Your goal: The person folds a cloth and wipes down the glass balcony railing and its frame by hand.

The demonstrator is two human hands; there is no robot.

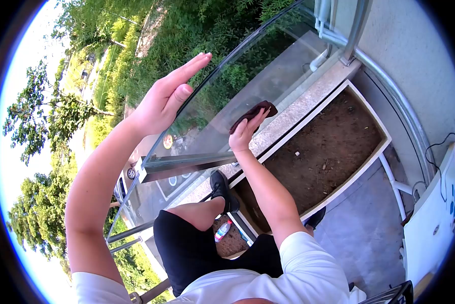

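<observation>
My right hand (242, 137) holds a dark brown cloth (253, 114) against the inner face of a glass railing panel (227, 109), low down near the stone ledge. My fingers lie over the cloth, so part of it is hidden. Higher up, my left hand (159, 104) is at the panel's top edge, fingers stretched out and thumb apart. Whether its palm presses on the glass, I cannot tell. A metal post (187, 164) joins the railing just below my hands.
A white-rimmed planter (328, 147) full of soil stands beside the ledge (298, 111). My black shoe (222, 191) is near the planter's end. A small bottle (222, 231) lies on soil below. A white cabinet (430, 228) and a curved metal pipe (399, 91) are at right.
</observation>
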